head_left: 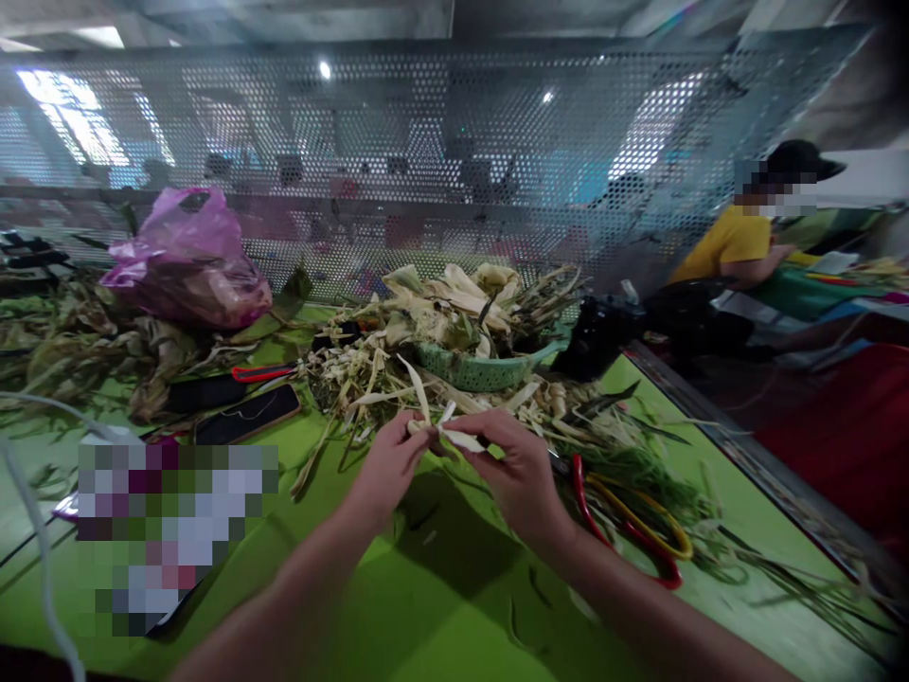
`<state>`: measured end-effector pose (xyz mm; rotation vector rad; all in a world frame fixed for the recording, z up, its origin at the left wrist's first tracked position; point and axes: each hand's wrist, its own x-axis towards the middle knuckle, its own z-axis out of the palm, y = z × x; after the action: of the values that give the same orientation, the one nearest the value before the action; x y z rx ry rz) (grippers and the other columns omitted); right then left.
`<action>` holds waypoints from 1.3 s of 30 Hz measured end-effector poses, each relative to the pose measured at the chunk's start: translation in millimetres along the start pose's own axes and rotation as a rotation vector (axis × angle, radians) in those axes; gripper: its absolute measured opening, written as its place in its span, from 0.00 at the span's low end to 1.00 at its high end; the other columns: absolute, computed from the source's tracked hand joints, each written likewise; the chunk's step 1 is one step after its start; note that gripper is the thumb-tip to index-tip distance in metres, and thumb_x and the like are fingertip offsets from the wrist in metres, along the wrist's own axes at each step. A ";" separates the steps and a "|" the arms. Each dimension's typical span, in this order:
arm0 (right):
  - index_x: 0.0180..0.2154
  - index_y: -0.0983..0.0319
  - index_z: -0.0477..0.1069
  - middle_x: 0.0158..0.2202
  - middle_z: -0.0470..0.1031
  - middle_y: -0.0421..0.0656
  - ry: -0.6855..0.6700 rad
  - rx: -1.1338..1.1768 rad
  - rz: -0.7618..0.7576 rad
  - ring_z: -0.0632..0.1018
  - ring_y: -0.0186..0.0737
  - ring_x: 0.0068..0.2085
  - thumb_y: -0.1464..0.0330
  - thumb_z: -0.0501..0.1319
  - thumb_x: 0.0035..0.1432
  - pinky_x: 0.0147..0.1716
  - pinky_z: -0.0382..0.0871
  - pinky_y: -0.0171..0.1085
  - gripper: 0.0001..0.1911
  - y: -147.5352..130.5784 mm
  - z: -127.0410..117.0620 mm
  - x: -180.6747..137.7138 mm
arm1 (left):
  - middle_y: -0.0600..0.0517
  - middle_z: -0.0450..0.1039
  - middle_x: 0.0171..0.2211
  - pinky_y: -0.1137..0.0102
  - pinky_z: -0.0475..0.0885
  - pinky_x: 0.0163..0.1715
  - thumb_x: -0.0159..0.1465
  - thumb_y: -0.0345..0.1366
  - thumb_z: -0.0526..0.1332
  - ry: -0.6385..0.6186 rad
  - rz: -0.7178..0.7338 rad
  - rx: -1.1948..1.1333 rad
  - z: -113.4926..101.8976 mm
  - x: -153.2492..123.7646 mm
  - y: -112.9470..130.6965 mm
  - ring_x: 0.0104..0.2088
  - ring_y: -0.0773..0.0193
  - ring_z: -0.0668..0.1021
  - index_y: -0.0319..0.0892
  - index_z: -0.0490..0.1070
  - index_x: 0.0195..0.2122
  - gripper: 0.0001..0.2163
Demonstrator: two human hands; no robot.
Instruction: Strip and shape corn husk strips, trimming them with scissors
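Above the green table, both my hands meet over pale strips of dried husk (416, 386). My left hand (398, 455) pinches a folded strip whose long tip sticks up past the fingers. Close beside it, my right hand (515, 464) grips another pale husk piece (465, 440) between thumb and fingers. Whether the two pieces are joined cannot be made out. Just beyond the hands lies a heap of husk scraps (369, 379), and a green plastic basket (472, 371) piled with dry husks stands behind it.
Scissors with red and yellow handles (625, 516) lie right of my right hand. A phone (248, 415) and a red-edged cutter (262, 372) lie left. A pink plastic bag (195, 260) sits on leaves. Behind rises a perforated metal screen (398, 123); a person in yellow (731, 242) sits at right.
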<state>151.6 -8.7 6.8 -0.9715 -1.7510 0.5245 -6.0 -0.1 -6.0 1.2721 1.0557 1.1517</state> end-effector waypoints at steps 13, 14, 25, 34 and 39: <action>0.30 0.61 0.66 0.26 0.68 0.38 0.018 0.180 0.281 0.69 0.34 0.27 0.65 0.67 0.50 0.27 0.64 0.33 0.11 5.3 2.3 7.2 | 0.56 0.60 0.25 0.73 0.57 0.28 0.59 0.36 0.56 -0.183 0.103 0.208 7.5 -8.1 6.9 0.28 0.67 0.63 0.42 0.62 0.27 0.06; 0.29 0.61 0.64 0.26 0.67 0.37 0.017 0.245 0.319 0.68 0.34 0.27 0.64 0.67 0.48 0.26 0.64 0.33 0.13 5.8 2.6 8.0 | 0.56 0.59 0.25 0.73 0.57 0.27 0.59 0.37 0.57 -0.185 0.094 0.203 7.4 -8.6 6.9 0.27 0.67 0.62 0.42 0.61 0.27 0.07; 0.28 0.62 0.71 0.26 0.70 0.38 -0.019 0.527 0.438 0.68 0.33 0.28 0.65 0.66 0.49 0.29 0.63 0.33 0.08 -1.5 -2.5 13.4 | 0.55 0.64 0.25 0.74 0.58 0.26 0.59 0.40 0.58 -0.188 -0.029 0.033 6.8 -6.4 5.4 0.26 0.69 0.65 0.41 0.68 0.31 0.07; 0.32 0.59 0.73 0.31 0.74 0.40 -0.087 0.550 0.318 0.69 0.31 0.26 0.66 0.65 0.53 0.22 0.62 0.30 0.04 -4.6 -13.7 15.0 | 0.55 0.66 0.25 0.75 0.58 0.25 0.52 0.37 0.64 -0.097 -0.256 -0.154 6.7 -4.1 3.7 0.24 0.72 0.65 0.39 0.70 0.31 0.08; 0.34 0.59 0.77 0.32 0.77 0.41 -0.259 0.158 0.170 0.75 0.37 0.35 0.67 0.63 0.55 0.34 0.66 0.34 0.05 -6.7 -18.9 18.3 | 0.54 0.65 0.27 0.74 0.60 0.28 0.53 0.37 0.63 -0.158 -0.149 -0.054 4.8 -2.9 5.4 0.27 0.70 0.65 0.39 0.70 0.33 0.09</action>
<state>163.7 0.4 29.3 -0.9786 -1.8302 0.9192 -1.8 -3.9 -0.6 1.2006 0.9783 0.9453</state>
